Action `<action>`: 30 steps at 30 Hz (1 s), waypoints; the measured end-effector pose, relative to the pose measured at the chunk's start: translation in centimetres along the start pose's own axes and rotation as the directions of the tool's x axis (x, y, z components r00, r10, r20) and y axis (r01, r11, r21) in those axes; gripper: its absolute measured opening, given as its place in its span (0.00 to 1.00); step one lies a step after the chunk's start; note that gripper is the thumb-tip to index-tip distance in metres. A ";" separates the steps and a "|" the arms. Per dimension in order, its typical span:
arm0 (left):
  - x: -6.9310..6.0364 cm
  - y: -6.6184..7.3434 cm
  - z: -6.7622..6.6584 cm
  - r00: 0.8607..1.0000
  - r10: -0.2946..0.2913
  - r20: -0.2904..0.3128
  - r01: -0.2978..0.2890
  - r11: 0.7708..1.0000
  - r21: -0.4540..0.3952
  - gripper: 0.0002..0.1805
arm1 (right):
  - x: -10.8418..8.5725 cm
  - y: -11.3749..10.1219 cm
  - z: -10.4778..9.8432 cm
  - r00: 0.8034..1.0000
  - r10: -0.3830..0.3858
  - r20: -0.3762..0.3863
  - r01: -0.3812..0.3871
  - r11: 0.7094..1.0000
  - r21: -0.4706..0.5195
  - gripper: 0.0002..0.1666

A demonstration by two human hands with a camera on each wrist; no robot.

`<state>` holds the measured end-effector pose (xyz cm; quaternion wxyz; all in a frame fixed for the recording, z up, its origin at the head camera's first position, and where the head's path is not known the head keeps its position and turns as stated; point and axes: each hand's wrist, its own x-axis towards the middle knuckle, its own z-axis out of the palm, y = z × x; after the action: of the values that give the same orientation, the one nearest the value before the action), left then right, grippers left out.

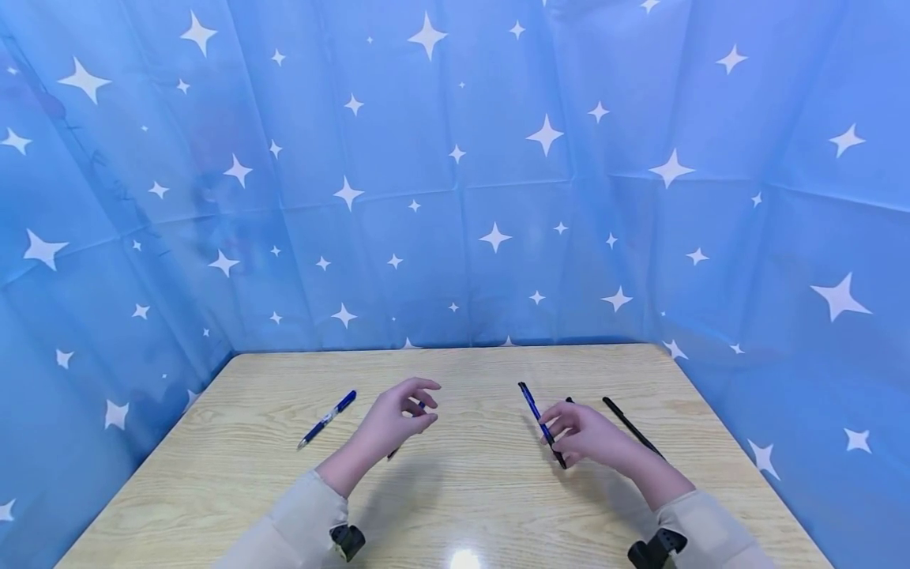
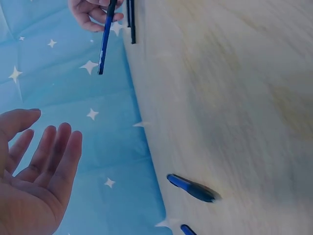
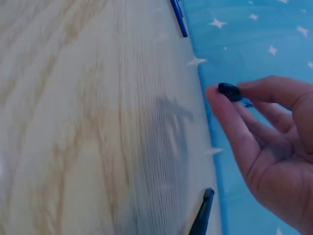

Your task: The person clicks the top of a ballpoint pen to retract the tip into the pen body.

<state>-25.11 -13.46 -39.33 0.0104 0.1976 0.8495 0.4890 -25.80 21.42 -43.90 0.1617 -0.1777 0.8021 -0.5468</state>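
Note:
My right hand [image 1: 586,433] pinches a blue pen with a dark end [image 1: 532,403] between thumb and fingers, held tilted above the table. In the right wrist view the black end of this pen [image 3: 229,91] points at the camera. My left hand [image 1: 398,411] hovers with its fingers loosely bent and nothing between them; the left wrist view shows its palm [image 2: 34,196] bare. Below it lies a blue pen with a dark tip [image 2: 188,187], mostly covered by the hand in the head view. To its left rests a blue pen with a clear middle [image 1: 327,420].
A black pen [image 1: 629,423] lies on the wooden table [image 1: 469,474] right of my right hand. Another dark pen [image 1: 569,400] is mostly hidden behind that hand. A blue star-patterned curtain [image 1: 455,213] encloses the table's back and sides.

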 end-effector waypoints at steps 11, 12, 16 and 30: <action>-1.1 -2.0 -0.7 1.000 -0.011 0.015 0.010 0.998 0.065 0.21 | 0.3 0.9 -0.8 0.998 0.069 -0.010 -0.069 0.989 -0.128 0.20; -1.1 -2.1 -0.8 1.000 -0.010 0.015 0.009 0.997 0.070 0.21 | 0.5 1.0 -0.7 0.997 0.074 -0.012 -0.075 0.988 -0.139 0.19; -1.3 -2.6 -0.9 1.000 -0.011 0.020 0.009 0.996 0.088 0.21 | 0.9 1.1 -0.5 0.995 0.094 -0.017 -0.096 0.977 -0.189 0.19; -1.3 -3.5 -1.9 0.999 -0.038 0.034 0.033 0.987 0.157 0.21 | 1.4 0.9 0.5 0.993 0.113 -0.041 -0.120 0.951 -0.285 0.19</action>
<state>-25.50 -17.06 -41.49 0.0194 0.1917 0.8884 0.4168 -26.95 20.69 -45.04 0.1568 -0.1449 0.8837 -0.4164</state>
